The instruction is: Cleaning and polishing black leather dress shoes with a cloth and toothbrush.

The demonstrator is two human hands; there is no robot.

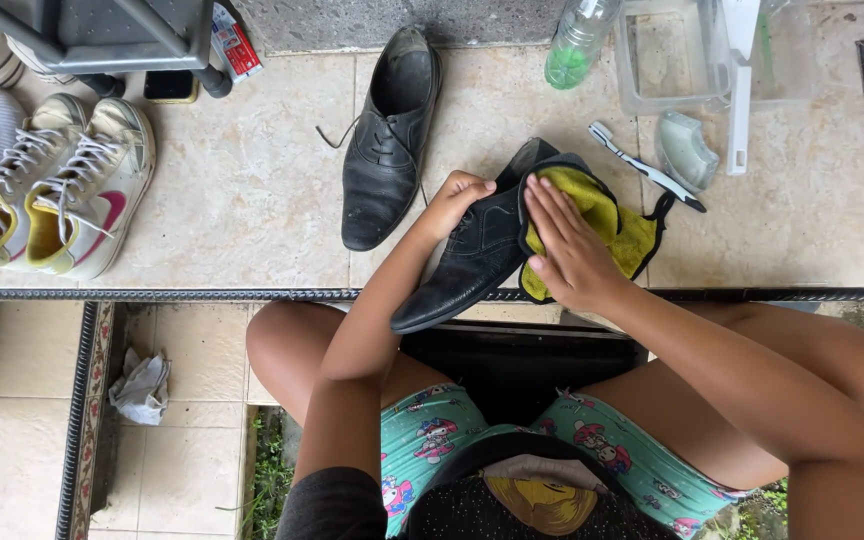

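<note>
My left hand grips a black leather dress shoe by its laced top, the toe pointing down-left over the step's edge. My right hand presses a yellow cloth with a black border flat against the shoe's heel side. The second black dress shoe lies on the tiled step to the left, laces loose. A toothbrush with a black and white handle lies just right of the cloth.
White and yellow sneakers stand at far left. A bottle with green liquid, a clear plastic tub and a small pale dish sit at the back right. A crumpled tissue lies on the lower floor.
</note>
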